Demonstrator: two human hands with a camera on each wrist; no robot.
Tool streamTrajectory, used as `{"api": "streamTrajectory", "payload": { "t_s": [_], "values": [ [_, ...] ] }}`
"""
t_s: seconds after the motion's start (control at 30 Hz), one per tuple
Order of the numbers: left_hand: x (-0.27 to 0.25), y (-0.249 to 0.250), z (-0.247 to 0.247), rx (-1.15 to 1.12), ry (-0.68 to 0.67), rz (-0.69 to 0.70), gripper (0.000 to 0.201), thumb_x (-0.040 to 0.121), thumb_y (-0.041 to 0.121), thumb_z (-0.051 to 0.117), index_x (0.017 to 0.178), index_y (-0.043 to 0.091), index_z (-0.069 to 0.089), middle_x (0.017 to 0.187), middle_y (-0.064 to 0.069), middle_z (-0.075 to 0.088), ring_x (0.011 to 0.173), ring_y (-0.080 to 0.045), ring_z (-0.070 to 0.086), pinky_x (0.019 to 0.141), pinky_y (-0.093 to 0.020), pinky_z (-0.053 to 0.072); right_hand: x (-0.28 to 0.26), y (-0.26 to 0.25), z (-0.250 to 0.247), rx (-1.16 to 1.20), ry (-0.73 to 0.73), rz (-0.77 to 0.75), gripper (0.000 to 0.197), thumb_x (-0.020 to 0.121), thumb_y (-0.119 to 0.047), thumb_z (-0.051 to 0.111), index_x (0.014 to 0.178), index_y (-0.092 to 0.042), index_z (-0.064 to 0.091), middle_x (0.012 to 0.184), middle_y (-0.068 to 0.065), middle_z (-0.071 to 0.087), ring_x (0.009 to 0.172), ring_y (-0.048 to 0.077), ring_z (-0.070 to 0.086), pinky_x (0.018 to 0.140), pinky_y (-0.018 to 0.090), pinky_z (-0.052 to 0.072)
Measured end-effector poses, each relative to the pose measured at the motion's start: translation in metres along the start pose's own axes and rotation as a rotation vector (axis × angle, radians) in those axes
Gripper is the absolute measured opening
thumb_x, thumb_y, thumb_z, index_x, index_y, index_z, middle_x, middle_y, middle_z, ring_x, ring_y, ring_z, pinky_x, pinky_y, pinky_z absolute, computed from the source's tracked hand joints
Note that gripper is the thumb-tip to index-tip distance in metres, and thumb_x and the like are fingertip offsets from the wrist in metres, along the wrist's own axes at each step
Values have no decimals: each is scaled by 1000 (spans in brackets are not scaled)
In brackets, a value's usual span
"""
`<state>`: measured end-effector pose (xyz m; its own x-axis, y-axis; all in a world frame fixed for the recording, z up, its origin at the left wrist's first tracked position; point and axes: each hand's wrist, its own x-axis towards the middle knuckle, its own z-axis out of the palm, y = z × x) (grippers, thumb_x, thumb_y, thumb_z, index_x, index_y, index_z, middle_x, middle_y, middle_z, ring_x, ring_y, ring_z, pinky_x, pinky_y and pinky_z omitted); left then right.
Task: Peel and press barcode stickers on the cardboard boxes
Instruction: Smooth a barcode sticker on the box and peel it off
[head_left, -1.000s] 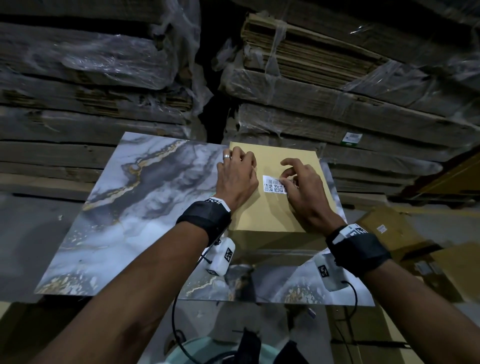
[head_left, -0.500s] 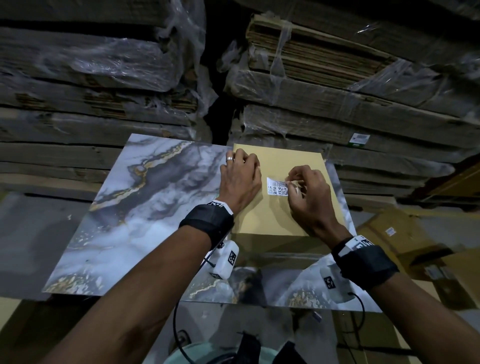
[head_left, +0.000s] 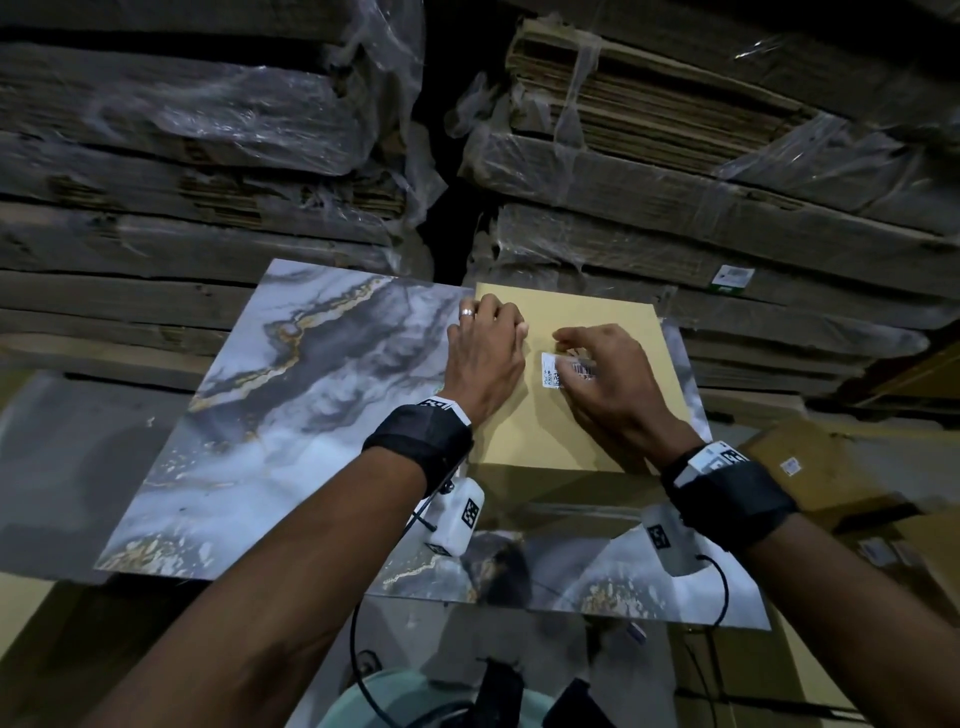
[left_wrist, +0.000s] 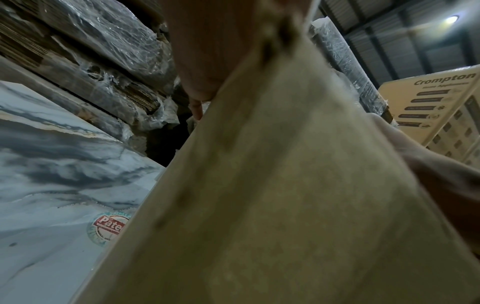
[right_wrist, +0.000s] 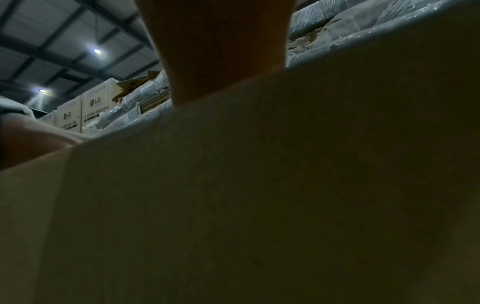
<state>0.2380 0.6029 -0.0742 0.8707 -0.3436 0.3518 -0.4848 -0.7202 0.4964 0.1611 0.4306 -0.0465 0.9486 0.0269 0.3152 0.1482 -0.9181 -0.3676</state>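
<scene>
**Sticker pulled back toward the box top, right thumb now across it**

Moved since half a second ago: barcode sticker (head_left: 551, 370) down from the raised pinch onto the cardboard box (head_left: 582, 415), near the middle of the top face; right hand (head_left: 610, 395) shifted over it. Lying mostly under the right thumb and curled fingers, only the left end and a strip of barcode visible. Pinched or merely pressed: cannot tell from the head view. Left hand (head_left: 485, 358) unchanged, resting palm-down with relaxed fingers on the box's left edge, ring (head_left: 466, 312) on one finger, holding nothing. Sitting on a marble-patterned board (head_left: 270, 415), toward its right side. Stacked behind: plastic-wrapped flat cardboard bundles (head_left: 675, 156). Seen from the left wrist: box surface close and blurred, a round red-and-green label (left_wrist: 109, 228) on the board beside it.
</scene>
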Motion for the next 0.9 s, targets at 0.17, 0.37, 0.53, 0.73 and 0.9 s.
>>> {"api": "streamTrajectory", "payload": {
  "t_s": [0.17, 0.37, 0.53, 0.73, 0.9],
  "values": [
    [0, 1, -2, 15, -20, -4, 24, 105, 32, 39, 103, 15, 56, 110, -6, 53, 109, -28, 44, 87, -51, 46, 5, -3, 2, 28, 47, -27, 27, 92, -18, 68, 119, -17, 72, 97, -3, 77, 93, 23, 64, 81, 42, 52],
    [-1, 2, -4, 65, -52, 0, 29, 106, 33, 34, 102, 13, 55, 112, -7, 50, 113, -29, 44, 88, -52, 45, 2, -8, 4, 54, 13, -61, 22, 96, -15, 62, 118, -16, 65, 95, -2, 69, 90, 19, 54, 76, 45, 51],
    [0, 2, -2, 77, -53, -5, 35, 104, 34, 34, 96, 11, 59, 110, -7, 49, 110, -28, 44, 86, -53, 46, -4, -9, 4, 46, 12, -83, 19, 101, -11, 55, 117, -15, 63, 106, 4, 67, 96, 21, 53, 79, 42, 49],
    [1, 1, 1, -9, 2, -14, 43, 103, 45, 40, 88, 15, 67, 103, -1, 52, 104, -24, 43, 84, -47, 45, -10, -9, 3, 53, 15, -86, 13, 103, -15, 53, 113, -19, 60, 105, -1, 64, 96, 16, 51, 78, 36, 45],
    [0, 2, -1, 2, 24, -10, 30, 99, 40, 42, 97, 16, 59, 104, -5, 52, 103, -25, 45, 83, -47, 48, -13, -7, 5, 81, 57, -95, 12, 100, -14, 57, 110, -20, 58, 103, -2, 64, 95, 17, 52, 78, 40, 49]
  ]
}}
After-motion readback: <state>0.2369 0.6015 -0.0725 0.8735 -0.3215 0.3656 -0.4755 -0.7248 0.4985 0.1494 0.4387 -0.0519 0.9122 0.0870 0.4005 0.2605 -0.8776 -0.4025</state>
